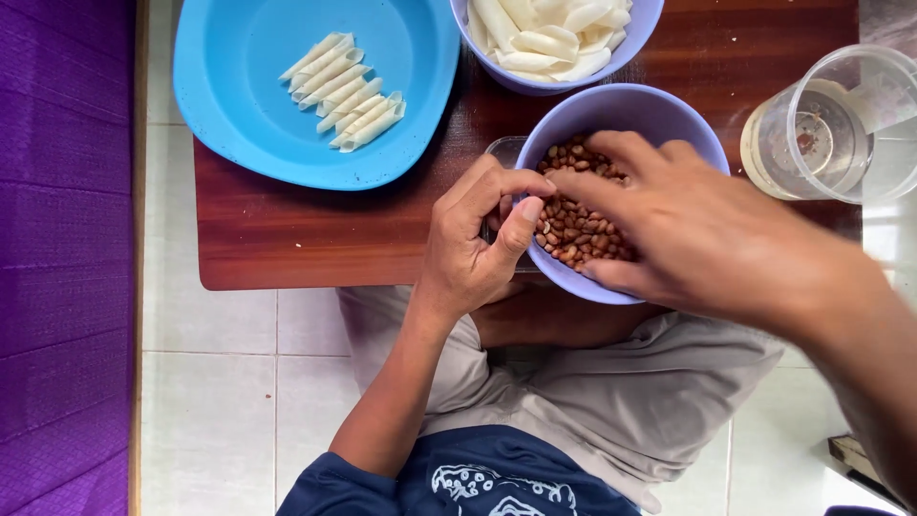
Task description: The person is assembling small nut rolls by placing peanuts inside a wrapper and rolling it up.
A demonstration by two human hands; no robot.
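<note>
A lilac bowl (659,107) full of brown peanuts (573,229) stands at the near edge of a small wooden table (287,239). My right hand (707,229) reaches in from the right, its fingers spread over the peanuts and its fingertips touching them. My left hand (473,239) is curled against the bowl's left rim, thumb and forefinger bent toward each other. Whether anything sits between those fingers is hidden. A small clear container (504,150) lies partly under my left hand.
A blue plate (239,134) at the back left carries a row of white pasta tubes (344,93). A second lilac bowl (646,24) of white pasta sits at the back. A clear plastic cup (831,124) stands right. Purple mat (62,258) and white floor tiles lie left.
</note>
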